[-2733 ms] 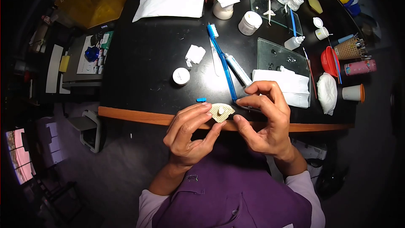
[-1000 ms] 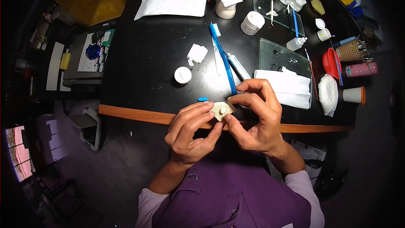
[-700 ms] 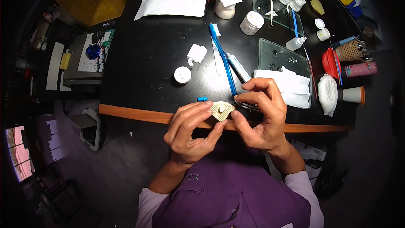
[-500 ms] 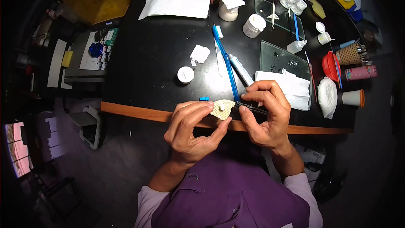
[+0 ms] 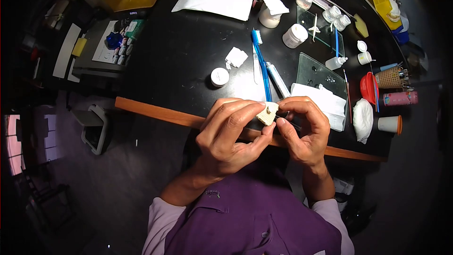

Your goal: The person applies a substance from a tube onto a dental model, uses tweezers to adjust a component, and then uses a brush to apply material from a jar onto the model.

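My left hand (image 5: 231,134) pinches a cream, wedge-shaped honeycomb firing tray (image 5: 267,117) between fingertips and thumb, above the table's front edge. At the middle of the firing tray stands a small peg-like piece (image 5: 270,109), greyish brown now. My right hand (image 5: 304,130) is close at the tray's right side, thumb and index finger curled towards each other in a pinch. What lies between those fingertips, if anything, I cannot make out. Just beyond the hands lie a blue toothbrush (image 5: 262,66) and a white-and-blue tube (image 5: 278,80).
A round white jar (image 5: 219,77) and crumpled tissue (image 5: 236,57) sit left of the toothbrush. Rightward are a glass slab (image 5: 314,68), folded paper towel (image 5: 318,101), red bowl (image 5: 369,88) and paper cup (image 5: 389,125). The wooden table edge (image 5: 158,112) runs in front of me.
The view has shifted, so the table appears further right. My right fingers have closed in beside the firing tray. The white, tooth-like cap on the tray's middle no longer shows; a darker peg-like piece does.
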`<action>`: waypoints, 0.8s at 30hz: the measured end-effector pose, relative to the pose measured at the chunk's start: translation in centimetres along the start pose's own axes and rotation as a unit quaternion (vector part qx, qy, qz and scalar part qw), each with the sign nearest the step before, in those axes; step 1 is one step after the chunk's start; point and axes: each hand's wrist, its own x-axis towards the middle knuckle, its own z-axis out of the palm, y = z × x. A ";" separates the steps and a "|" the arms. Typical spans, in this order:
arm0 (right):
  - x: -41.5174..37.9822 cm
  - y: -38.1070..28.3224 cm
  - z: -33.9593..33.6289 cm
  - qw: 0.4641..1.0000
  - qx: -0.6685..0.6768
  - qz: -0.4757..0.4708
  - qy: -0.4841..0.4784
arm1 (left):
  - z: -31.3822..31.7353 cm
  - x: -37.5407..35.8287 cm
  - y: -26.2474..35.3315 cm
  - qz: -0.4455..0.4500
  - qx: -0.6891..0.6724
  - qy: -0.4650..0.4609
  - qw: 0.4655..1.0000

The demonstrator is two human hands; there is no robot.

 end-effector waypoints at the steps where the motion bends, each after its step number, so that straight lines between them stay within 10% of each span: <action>1: 0.1 -0.1 0.0 1.000 -0.001 -0.004 0.003 | 0.0 0.0 0.0 0.001 -0.001 0.001 1.000; 24: 1.1 -0.2 0.7 0.999 -0.001 -0.049 0.008 | 0.1 -2.0 -1.2 -0.007 -0.054 -0.019 0.998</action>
